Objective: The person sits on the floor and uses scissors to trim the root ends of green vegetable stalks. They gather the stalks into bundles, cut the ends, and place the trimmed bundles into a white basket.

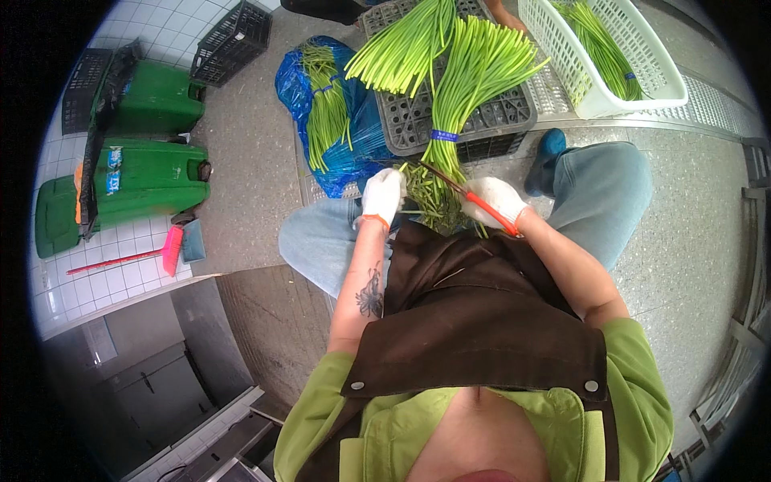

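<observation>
A bundle of garlic scapes (pixel 474 80), long thin green stems with a blue band, lies on an upturned black plastic crate (pixel 401 120), its cut ends toward me. My left hand (pixel 384 194), in a white glove, is closed with its fingertips at the stem ends; the pinched bit is mostly hidden. In my right hand (pixel 491 201), also gloved, is a pair of scissors (pixel 502 215) with orange-red handles. Their dark blades reach left across the lower stems. Below the blades hangs a heap of trimmed green ends (pixel 434 201). A second bundle of scapes (pixel 405 48) lies beside the first.
Left of the crate, a blue plastic bag (pixel 293 76) holds more scapes (pixel 328 120). A white basket (pixel 594 100) with a banded bundle stands far right. Green bins (pixel 148 173), a black crate (pixel 233 44) and a pink broom (pixel 172 251) are at left. Another person's hand (pixel 504 14) shows beyond the crate.
</observation>
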{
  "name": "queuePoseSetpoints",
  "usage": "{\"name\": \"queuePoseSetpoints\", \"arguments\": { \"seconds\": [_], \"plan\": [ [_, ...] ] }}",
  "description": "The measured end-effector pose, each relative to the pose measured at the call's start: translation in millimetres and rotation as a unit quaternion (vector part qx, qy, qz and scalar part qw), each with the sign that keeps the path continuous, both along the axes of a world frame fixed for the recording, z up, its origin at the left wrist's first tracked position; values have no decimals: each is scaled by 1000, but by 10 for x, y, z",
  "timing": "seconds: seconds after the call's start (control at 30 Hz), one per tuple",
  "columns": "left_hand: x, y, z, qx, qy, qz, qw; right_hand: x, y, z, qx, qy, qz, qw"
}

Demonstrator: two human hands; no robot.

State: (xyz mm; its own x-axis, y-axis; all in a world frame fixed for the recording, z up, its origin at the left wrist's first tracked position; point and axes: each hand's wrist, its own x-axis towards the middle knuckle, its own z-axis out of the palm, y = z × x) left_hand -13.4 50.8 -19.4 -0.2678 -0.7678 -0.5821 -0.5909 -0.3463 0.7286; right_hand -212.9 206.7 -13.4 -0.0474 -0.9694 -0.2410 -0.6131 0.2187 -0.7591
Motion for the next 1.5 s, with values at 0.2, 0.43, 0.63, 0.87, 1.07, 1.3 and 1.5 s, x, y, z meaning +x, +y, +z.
{"name": "queuePoseSetpoints", "arguments": {
  "seconds": [0.2,0.43,0.63,0.87,1.07,1.3,1.5],
  "plan": [
    [-320,133,186,-283,-198,-153,926,-174,200,40,-39,-173,-90,980],
    [-1082,404,-91,-257,-252,-171,917,-393,156,-158,5,-91,-231,969],
    [-986,-79,-342,-130,114,-53,984,-450,205,37,-69,-59,-292,952],
    [-855,-663,-909,309,473,-127,815,-659,239,231,-125,-270,-446,844],
    [-466,-1071,-851,13,23,-338,941,-429,48,50,-1,2,-230,973],
    [-713,-724,406,-251,-49,-247,935,-347,6,-131,34,54,-159,985],
    [-1217,-386,550,-257,-36,-392,883,-297,-34,-113,41,34,-182,982]
  ]
}}
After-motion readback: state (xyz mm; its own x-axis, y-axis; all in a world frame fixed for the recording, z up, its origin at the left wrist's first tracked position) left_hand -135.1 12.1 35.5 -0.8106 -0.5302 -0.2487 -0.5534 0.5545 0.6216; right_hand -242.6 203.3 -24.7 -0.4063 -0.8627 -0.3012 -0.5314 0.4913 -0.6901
